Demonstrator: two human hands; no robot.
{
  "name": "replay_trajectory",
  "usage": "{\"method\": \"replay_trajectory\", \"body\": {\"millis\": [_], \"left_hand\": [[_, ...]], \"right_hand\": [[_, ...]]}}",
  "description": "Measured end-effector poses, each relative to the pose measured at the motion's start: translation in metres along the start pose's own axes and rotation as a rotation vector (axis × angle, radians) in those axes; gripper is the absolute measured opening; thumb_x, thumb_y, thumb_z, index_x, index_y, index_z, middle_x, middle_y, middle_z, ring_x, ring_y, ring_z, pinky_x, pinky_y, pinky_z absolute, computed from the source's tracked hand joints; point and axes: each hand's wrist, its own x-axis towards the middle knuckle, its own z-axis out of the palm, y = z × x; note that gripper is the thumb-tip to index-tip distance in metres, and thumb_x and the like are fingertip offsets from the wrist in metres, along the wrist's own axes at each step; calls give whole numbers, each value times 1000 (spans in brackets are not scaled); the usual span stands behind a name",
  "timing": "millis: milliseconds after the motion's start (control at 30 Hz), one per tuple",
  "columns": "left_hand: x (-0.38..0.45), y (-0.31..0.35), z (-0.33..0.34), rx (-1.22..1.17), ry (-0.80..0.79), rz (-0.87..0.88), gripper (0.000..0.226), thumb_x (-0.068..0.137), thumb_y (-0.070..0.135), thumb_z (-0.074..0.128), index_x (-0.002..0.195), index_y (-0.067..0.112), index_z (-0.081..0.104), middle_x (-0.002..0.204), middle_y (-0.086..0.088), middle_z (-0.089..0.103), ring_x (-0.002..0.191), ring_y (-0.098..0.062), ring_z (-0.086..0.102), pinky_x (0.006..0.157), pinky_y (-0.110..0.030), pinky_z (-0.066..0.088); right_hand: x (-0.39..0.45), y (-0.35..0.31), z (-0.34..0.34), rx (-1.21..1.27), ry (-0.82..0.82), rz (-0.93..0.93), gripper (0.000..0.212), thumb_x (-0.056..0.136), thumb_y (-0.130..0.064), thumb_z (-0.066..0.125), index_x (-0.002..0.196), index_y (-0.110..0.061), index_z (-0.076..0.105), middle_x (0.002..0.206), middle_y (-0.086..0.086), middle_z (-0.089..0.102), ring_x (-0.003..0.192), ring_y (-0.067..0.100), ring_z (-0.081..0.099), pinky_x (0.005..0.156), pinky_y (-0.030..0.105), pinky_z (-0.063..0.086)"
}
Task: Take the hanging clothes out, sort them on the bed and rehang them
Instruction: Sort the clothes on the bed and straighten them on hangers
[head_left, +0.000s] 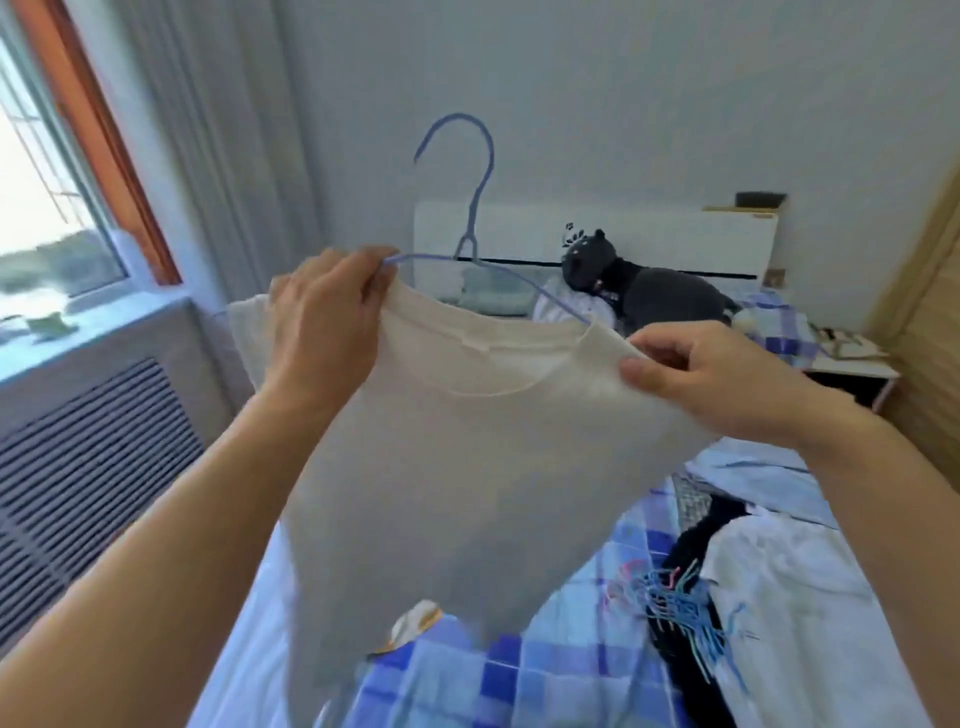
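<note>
Nearest the camera, two bare forearms reach up from the lower corners. The left hand (324, 306) pinches the collar of a cream T-shirt (441, 457) against the arm of a blue wire hanger (475, 208); the right hand (711, 371) holds the shirt's other shoulder, thumb on top and fingers curled under the cloth. The hanger's arms run inside the neck opening, and its hook stands free above. The shirt hangs over the bed (545, 670), which has a blue and white checked sheet.

On the sheet to the right lies a tangle of spare hangers (675, 605), blue with a few pink, on top of a black garment (696, 535), with a white garment (789, 592) beside it. A small orange and white item (413, 621) peeks out under the shirt's hem; what it is cannot be told.

Farther off, a dark grey stuffed toy (634, 288) leans on pillows at the white headboard (649, 236). A low side table (852, 364) stands to the right of the bed. On the left a slatted radiator cover (88, 452) sits under a window (47, 208) with an orange frame, beside a pale curtain (218, 156). The shirt hides the middle of the bed, and the picture is soft at the edges.
</note>
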Motion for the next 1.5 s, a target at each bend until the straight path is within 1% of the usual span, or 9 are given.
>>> {"method": "replay_trajectory", "body": {"millis": [233,400,567,733,933,1067,1200,1300,1500], "left_hand": [[17,-167,-90,232,-20,-210,45,97,49,38,128,31,65,120,-13,61,118,-36,52,99,-45,38],[-87,-252,-79,156,-298,-510,50,100,39,49,149,32,41,158,-9,27,146,-32,21,119,-47,18],[-236,-278,-53,-339,-499,-1059,19,100,26,58,116,24,69,113,-3,67,109,-21,61,92,-34,45],[-283,-288,-15,-913,-356,-1692,9,101,23,57,98,18,63,82,-2,60,73,-14,56,68,-26,45],[-263,-336,47,-961,-80,-1831,18,102,16,55,117,10,63,83,-3,68,78,-17,65,75,-30,50],[-247,-362,112,-928,-38,-1874,15,103,5,48,114,12,57,83,-2,72,79,-18,74,64,-23,56],[-251,-379,175,-882,-88,-1967,13,105,10,47,107,11,60,97,-7,76,90,-21,75,69,-25,55],[-263,-384,204,-855,-127,-1999,14,104,12,52,111,9,64,98,-9,76,93,-24,75,67,-24,57],[-280,-399,215,-807,-174,-2048,13,101,15,58,108,7,66,94,-8,73,95,-28,73,79,-31,60]], "right_hand": [[68,-106,146,538,-89,-17,22,101,-24,55,92,-12,72,70,-7,66,59,5,58,52,17,45],[103,-130,305,377,-134,29,36,102,-37,51,83,-8,63,70,-4,56,65,10,48,62,32,37],[87,-111,471,284,-304,154,30,102,-26,52,77,-10,56,68,0,53,65,13,47,68,44,41],[57,-116,565,243,-478,148,27,103,-33,48,81,-20,55,71,-4,56,71,22,54,67,43,41],[109,-66,584,379,-662,121,30,103,-36,50,76,-25,54,66,-9,49,63,9,47,63,32,36],[189,10,603,580,-885,448,38,106,-38,43,84,-15,64,80,-3,63,74,11,60,69,28,46],[276,130,673,95,-638,530,20,101,-32,46,100,-22,64,103,4,67,87,24,65,73,36,52],[312,195,723,-140,-613,521,36,96,-21,48,131,-16,55,126,10,60,110,33,58,86,38,49],[326,231,778,-318,-605,465,39,94,-10,47,133,-11,48,132,16,48,116,37,51,94,43,45]]}}
